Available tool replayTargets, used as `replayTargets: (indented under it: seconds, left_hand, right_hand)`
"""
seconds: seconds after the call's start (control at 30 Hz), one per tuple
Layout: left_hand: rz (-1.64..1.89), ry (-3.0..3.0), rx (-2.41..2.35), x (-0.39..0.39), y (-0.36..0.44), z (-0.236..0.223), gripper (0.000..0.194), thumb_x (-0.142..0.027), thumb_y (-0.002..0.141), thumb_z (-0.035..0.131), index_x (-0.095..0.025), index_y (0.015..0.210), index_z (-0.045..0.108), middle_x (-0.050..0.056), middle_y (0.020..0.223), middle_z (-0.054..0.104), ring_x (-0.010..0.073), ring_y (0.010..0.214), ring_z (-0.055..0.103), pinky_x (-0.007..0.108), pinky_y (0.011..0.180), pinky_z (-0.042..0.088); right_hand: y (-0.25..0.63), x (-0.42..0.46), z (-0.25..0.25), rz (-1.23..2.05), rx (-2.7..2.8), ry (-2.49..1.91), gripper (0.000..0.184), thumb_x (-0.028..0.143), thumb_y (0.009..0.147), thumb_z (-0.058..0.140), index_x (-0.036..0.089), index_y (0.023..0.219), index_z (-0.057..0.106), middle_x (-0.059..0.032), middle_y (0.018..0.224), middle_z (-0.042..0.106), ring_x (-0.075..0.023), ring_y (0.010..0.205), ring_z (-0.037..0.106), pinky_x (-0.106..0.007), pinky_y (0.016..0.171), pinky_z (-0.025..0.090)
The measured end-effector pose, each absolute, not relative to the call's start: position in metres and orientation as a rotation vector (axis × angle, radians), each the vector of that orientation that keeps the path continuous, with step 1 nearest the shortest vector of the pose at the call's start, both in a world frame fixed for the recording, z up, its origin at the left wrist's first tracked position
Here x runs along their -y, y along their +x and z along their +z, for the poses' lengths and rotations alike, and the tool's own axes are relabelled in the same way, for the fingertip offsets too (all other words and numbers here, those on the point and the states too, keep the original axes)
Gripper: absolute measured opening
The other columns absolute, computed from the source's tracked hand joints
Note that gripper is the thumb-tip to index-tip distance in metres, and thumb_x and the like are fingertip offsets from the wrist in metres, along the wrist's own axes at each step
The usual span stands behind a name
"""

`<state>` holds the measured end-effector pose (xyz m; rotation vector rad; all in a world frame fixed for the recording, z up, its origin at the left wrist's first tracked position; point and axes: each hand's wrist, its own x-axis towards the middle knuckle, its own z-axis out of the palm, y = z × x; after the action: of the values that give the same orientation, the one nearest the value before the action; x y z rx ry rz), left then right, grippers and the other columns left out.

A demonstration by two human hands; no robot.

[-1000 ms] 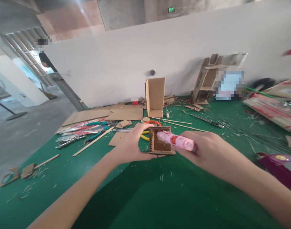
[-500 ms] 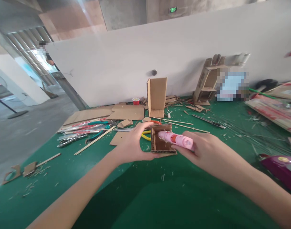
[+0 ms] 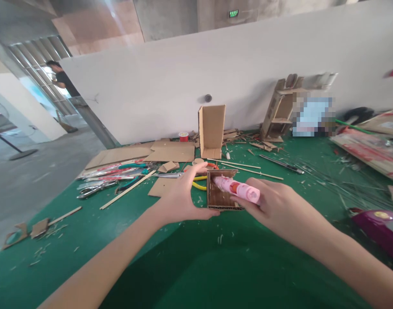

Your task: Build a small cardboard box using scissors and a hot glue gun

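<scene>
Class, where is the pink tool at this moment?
In the head view, just right of centre, the pink tool is in the right hand, its far end pointing into the small cardboard box.

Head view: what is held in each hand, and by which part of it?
Left hand: the cardboard box, by its near and far sides. Right hand: the pink tool, near its outer end; exact grip hidden.

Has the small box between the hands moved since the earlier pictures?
Yes: the small box has shifted slightly right in the view, judged against the upright cardboard piece behind it.
</scene>
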<state>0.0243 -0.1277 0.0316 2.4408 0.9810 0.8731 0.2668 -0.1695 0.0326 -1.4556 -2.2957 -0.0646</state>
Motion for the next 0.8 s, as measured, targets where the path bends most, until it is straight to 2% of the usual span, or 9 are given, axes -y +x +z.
replayTargets:
  seconds: [0.3,0.47,0.63,0.8]
  left_hand:
    - [0.908,2.43,-0.953,0.1248,0.0228,0.0341,0.09,-0.046,0.068,0.076,-0.026,0.141,0.027,0.014,0.136,0.052,0.0355,0.125,0.052,0.052,0.095,0.054]
    - [0.898,2.419,-0.939,0.1245,0.0204,0.0348,0.096,-0.046,0.067,0.077,-0.027,0.144,0.023,0.014,0.136,0.052,0.0357,0.125,0.052,0.054,0.097,0.052]
    - [0.88,2.385,-0.909,0.1236,0.0196,0.0327,0.099,-0.045,0.067,0.076,-0.026,0.146,0.02,0.015,0.143,0.046,0.0353,0.13,0.046,0.054,0.103,0.048]
    - [0.845,2.347,-0.896,0.1221,0.0194,0.0321,0.095,-0.046,0.063,0.079,-0.025,0.142,0.03,0.013,0.152,0.035,0.0363,0.135,0.04,0.053,0.107,0.044]
  right_hand:
    - [0.2696,0.1722,0.034,-0.072,2.249,-1.397,0.029,0.04,0.096,0.039,0.023,0.071,0.037,-0.0004,0.062,0.054,-0.0167,0.052,0.053,-0.028,0.048,0.029]
    - [0.2694,0.1727,0.0356,-0.086,2.252,-1.348,0.032,0.042,0.097,0.037,0.023,0.072,0.041,-0.0012,0.063,0.055,-0.0168,0.052,0.053,-0.028,0.048,0.031]
    - [0.271,0.1745,0.0367,-0.084,2.252,-1.281,0.032,0.041,0.098,0.037,0.022,0.074,0.044,-0.0008,0.064,0.055,-0.0162,0.053,0.055,-0.028,0.048,0.033]
    - [0.2724,0.174,0.0356,-0.113,2.235,-1.22,0.029,0.04,0.097,0.041,0.022,0.075,0.044,0.0005,0.063,0.055,-0.0149,0.051,0.054,-0.027,0.046,0.033]
